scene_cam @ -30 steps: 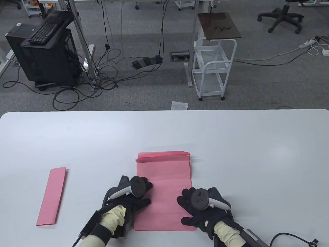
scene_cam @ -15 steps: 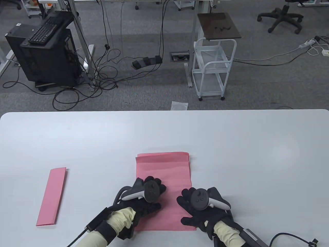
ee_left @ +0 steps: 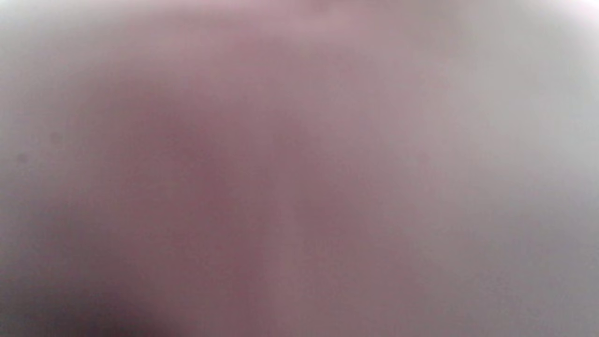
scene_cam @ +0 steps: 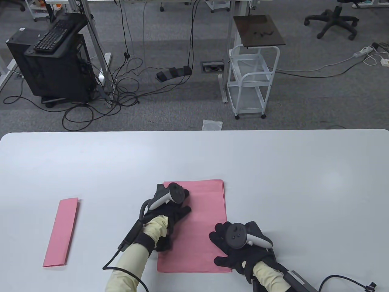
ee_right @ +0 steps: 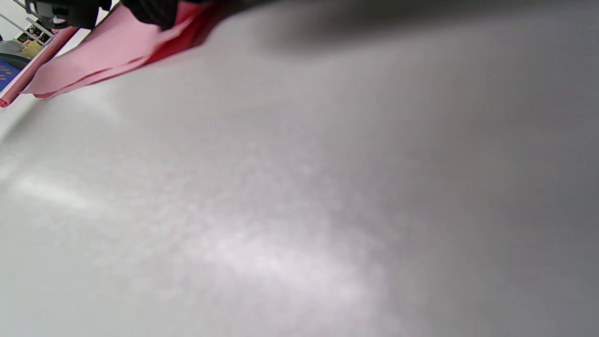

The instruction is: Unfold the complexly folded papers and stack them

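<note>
Since the earlier frames, left hand (scene_cam: 170, 206) has travelled up the unfolded pink sheet (scene_cam: 203, 225), from the sheet's near-left area to its far-left corner; the raised folded band seen at the far edge 1.0 s ago now lies flat. Right hand (scene_cam: 234, 243) pos. unchanged.

Left grip: palm-down on the sheet, fingers spread, pressing flat, nothing pinched. Tracker sits on back of hand; cable trails off toward the near edge.

Right grip: also flat, fingers splayed, resting on the sheet's near-right edge, partly on the white surface (scene_cam: 304, 182). Not closed on anything.

Sheet loc.: centre-near zone of the surface, between the two hands, long axis running away from the person. Far edge shows several stacked layers, slightly offset.

Second item: folded pink strip (scene_cam: 60, 232), narrow, lying flat well to the left of the sheet, apart from both hands, tilted slightly.

Left wrist view: fully blurred pink/grey field; lens too close to paper, no detail readable.

Right wrist view: mostly grey surface; pink paper edge (ee_right: 93, 61) at top left w/ dark glove fingertip (ee_right: 149, 11) on it.
</note>
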`<state>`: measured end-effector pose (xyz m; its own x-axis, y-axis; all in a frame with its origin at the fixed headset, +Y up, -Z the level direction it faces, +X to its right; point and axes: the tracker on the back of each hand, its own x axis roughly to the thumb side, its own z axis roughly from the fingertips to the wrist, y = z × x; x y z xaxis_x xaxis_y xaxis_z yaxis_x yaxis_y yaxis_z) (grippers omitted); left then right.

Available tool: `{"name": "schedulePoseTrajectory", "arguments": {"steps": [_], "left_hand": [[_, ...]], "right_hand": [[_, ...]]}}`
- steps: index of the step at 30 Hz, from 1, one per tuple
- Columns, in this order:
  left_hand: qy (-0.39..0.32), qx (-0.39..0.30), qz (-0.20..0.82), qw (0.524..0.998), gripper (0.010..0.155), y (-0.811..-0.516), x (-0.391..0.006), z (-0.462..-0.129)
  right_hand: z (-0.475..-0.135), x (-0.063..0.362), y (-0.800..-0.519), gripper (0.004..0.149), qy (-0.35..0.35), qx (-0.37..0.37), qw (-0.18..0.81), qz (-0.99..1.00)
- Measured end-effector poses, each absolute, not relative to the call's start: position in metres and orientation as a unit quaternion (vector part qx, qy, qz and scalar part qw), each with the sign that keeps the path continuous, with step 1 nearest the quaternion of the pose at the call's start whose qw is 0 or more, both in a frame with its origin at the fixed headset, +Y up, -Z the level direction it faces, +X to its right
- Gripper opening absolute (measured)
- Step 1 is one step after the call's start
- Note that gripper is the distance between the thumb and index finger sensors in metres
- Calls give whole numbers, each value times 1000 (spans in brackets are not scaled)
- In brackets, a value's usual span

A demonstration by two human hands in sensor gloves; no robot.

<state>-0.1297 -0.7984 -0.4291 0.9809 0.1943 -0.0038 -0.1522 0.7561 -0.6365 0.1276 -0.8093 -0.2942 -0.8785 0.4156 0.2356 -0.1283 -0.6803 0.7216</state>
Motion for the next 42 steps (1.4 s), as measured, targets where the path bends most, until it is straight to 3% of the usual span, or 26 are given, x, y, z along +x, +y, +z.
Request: {"name": "schedulePoseTrajectory", "arguments": {"steps": [3, 8, 12, 17, 20, 26, 31, 38, 42], "left_hand": [[5, -337, 108, 935, 64, -798, -140, -438], [4, -328, 103, 939, 64, -796, -138, -438], [9, -336, 177, 925, 66, -797, -144, -434], [-24, -254, 169, 952, 70, -777, -166, -416], [-8, -217, 169, 961, 71, -760, -196, -403], [99, -201, 119, 967, 74, -739, -292, -372], [210, -204, 136, 946, 76, -743, -361, -343], [333, -197, 120, 914, 78, -760, -411, -310], [351, -210, 128, 903, 81, -770, -419, -302]], "right_hand": [[-294, 128, -809, 73, 370, 194, 151, 896], [-294, 128, -809, 73, 370, 194, 152, 896], [-294, 126, -806, 71, 349, 191, 154, 904], [-293, 127, -793, 70, 316, 194, 215, 903], [-293, 130, -778, 70, 289, 188, 250, 905], [-277, 140, -753, 70, 233, 169, 250, 925], [-271, 144, -748, 70, 216, 160, 252, 930], [-273, 139, -755, 70, 207, 157, 214, 941], [-272, 139, -756, 70, 210, 156, 217, 941]]}}
